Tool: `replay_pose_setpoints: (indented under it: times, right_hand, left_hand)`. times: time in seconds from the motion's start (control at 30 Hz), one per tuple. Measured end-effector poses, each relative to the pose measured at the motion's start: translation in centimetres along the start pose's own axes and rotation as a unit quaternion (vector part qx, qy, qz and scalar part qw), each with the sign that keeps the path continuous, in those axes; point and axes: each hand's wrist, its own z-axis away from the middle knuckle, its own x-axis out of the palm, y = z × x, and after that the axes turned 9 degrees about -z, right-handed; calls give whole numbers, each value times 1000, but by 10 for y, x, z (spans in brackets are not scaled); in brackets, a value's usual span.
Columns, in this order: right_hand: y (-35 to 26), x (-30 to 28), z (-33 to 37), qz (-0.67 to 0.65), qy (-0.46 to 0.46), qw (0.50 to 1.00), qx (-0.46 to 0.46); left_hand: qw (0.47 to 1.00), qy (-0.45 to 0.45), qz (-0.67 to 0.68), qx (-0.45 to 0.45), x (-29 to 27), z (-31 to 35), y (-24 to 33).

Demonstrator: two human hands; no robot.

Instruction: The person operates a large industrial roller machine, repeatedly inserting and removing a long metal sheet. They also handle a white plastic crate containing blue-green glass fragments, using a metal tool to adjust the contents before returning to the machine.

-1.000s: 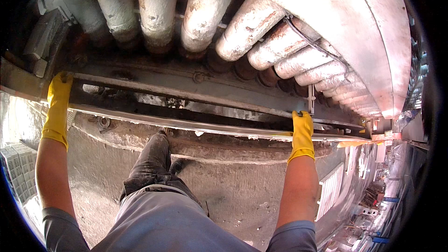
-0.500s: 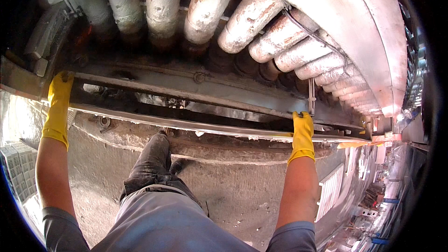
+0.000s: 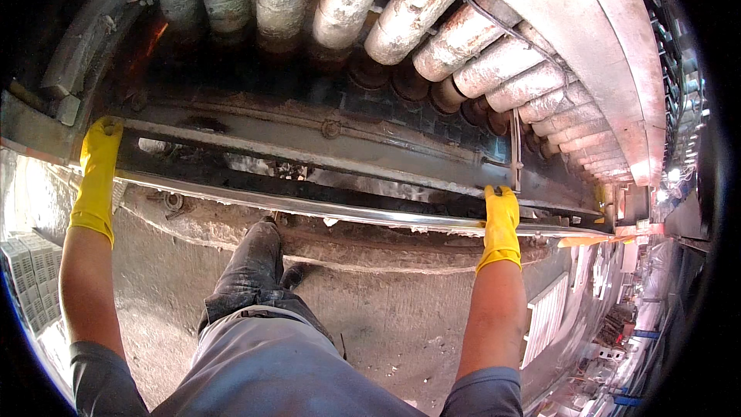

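Both my hands wear yellow rubber gloves and reach forward, wide apart, to a long metal beam (image 3: 309,156). At the beam's left end, my left hand (image 3: 100,162) has its fingers curled over the edge. Farther right along the same beam, my right hand (image 3: 501,224) is closed, its fingertips bent over the edge beside an upright thin metal bar (image 3: 516,150). Nearer me runs a shiny metal strip (image 3: 347,214) with a ragged pale lower edge, passing under both gloves. A dark slot with rubble-like bits lies between beam and strip. The undersides of my fingers are hidden.
Beyond the beam stands a curved row of thick, whitish, worn cylinders (image 3: 357,0) under a large pale metal hood (image 3: 587,38). An orange glow (image 3: 157,38) shows at far left. White plastic crates (image 3: 32,270) are at left. My legs stand on rough concrete (image 3: 401,324).
The cylinders sit higher in the picture, with more dark surface showing beneath them. The near strip looks brighter, and the orange glow is clearer. My hands have stayed where they were.
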Motion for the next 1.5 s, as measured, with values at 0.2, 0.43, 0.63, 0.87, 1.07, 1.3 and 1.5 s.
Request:
replay_pose_setpoints:
  times: [0.2, 0.43, 0.63, 0.87, 1.07, 1.3, 1.5]
  right_hand:
    - [15, 5, 6, -92, -6, 995, 37]
    - [11, 0, 22, -100, 0, 994, 47]
    - [24, 3, 28, -90, 8, 995, 48]
    - [36, 1, 55, -121, 3, 990, 77]
    - [77, 8, 51, -124, 1, 991, 56]
    - [93, 9, 61, -138, -7, 989, 43]
    - [94, 4, 77, -139, 11, 989, 49]
  left_hand:
    - [1000, 2, 12, -7, 2, 9, -5]
    - [1000, -7, -1, -12, 6, 13, -17]
    - [1000, -1, 13, -13, 10, 24, -29]
    - [1000, 2, 18, -16, 10, 49, -53]
    - [1000, 0, 15, -22, 10, 70, -56]
    - [1000, 12, 15, -18, 8, 91, -66]
    - [999, 18, 21, -18, 15, 96, -74]
